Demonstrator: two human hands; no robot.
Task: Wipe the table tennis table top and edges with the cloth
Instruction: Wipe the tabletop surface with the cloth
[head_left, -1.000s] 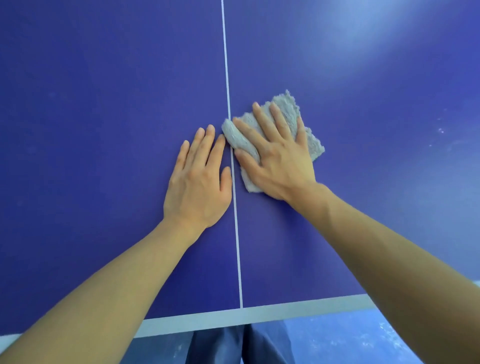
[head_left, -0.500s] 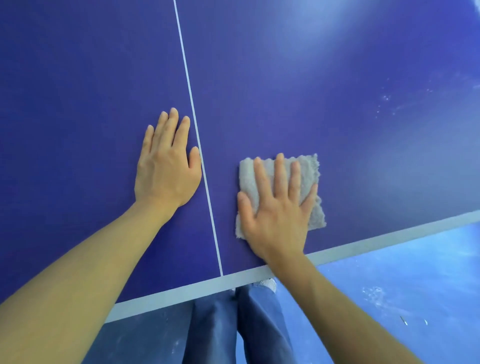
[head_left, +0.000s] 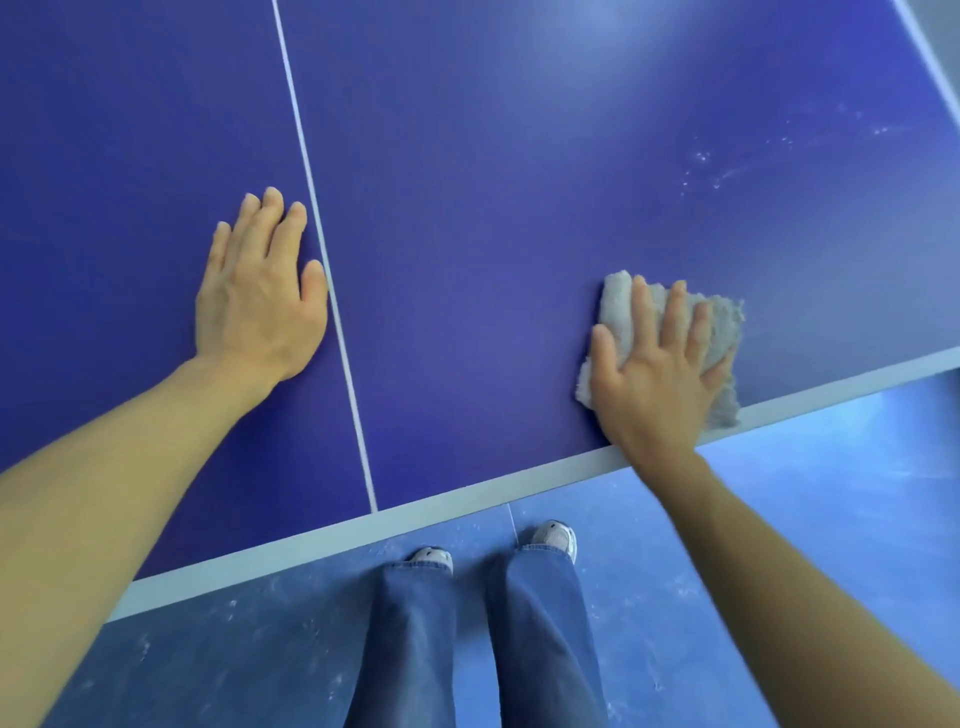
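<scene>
Both flat on my tabletop (head_left: 493, 208): right grip (head_left: 657, 384) spread, pressing the cloth (head_left: 722, 322) beneath its fingers; left grip (head_left: 254, 301) spread, bare, centre line (head_left: 332, 312) just beside its thumb.

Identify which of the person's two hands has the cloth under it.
The right hand: it presses the grey cloth flat on the table by the white end line. The left hand rests on bare table beside the centre line.

Left hand (head_left: 260, 306) and right hand (head_left: 655, 387) flat, palm-down
</scene>
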